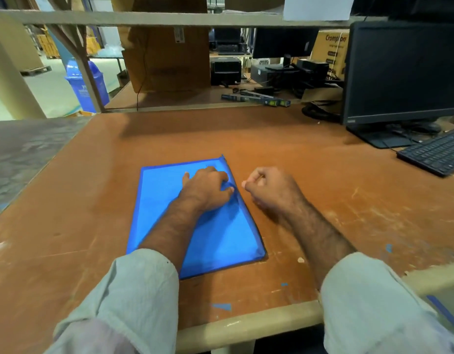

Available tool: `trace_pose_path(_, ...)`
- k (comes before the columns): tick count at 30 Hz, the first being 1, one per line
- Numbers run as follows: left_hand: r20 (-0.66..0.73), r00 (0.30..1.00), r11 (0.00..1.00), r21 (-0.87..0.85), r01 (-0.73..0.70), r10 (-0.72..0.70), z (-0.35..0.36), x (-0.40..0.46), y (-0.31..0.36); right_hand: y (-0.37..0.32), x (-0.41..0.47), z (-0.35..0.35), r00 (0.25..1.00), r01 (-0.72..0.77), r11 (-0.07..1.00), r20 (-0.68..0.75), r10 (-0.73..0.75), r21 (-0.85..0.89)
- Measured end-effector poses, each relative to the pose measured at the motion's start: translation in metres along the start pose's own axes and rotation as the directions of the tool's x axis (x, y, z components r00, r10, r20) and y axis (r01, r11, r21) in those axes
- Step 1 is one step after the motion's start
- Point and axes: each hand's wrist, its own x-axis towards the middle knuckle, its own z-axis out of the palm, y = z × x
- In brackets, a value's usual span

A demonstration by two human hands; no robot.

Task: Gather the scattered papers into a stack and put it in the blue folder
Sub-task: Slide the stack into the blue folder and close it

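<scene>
A worker steadies a blue folder [167, 213] on a scuffed wooden workbench [310, 175], both hands at its right edge.

The folder lies flat near the front of the bench, directly before the person, with no loose papers visible anywhere on the surface; whether a stack already sits inside cannot be told through the plastic. The left hand [205, 190] rests on the folder's upper right part, fingers curled down and pinching the edge, apparently to hold it still. The right hand [269, 187] hovers just beside that edge, curled into a loose fist with thumb against forefinger; whether it pinches a zip tab or nothing cannot be told. A monitor [404, 72] and keyboard [435, 154] stand well apart at the right.
</scene>
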Motion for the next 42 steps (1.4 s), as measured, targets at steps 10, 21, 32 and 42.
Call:
trace_pose_path(10,-0.026,0.996,0.995,-0.043,-0.091,0.090,0.035,0.064,-0.032,-0.004,0.133,0.062,0.978,0.210,0.962,0.029,-0.208,-0.173)
trace_pose_path(21,0.009,0.997,0.992,-0.104,-0.071,0.072,0.031,0.076,-0.033,-0.003,0.147,0.053,0.973,0.219,0.888,0.019,-0.231,-0.405)
trace_pose_path(32,0.024,0.998,0.998,-0.008,-0.064,0.064,0.020,0.055,-0.023,0.004,0.021,0.022,0.977,0.211,0.870,0.115,-0.178,-0.445)
trace_pose_path(42,0.169,0.976,0.988,-0.089,-0.122,0.136,0.016,-0.063,0.004,0.014,0.002,0.018,0.972,0.236,0.900,0.076,-0.223,-0.367)
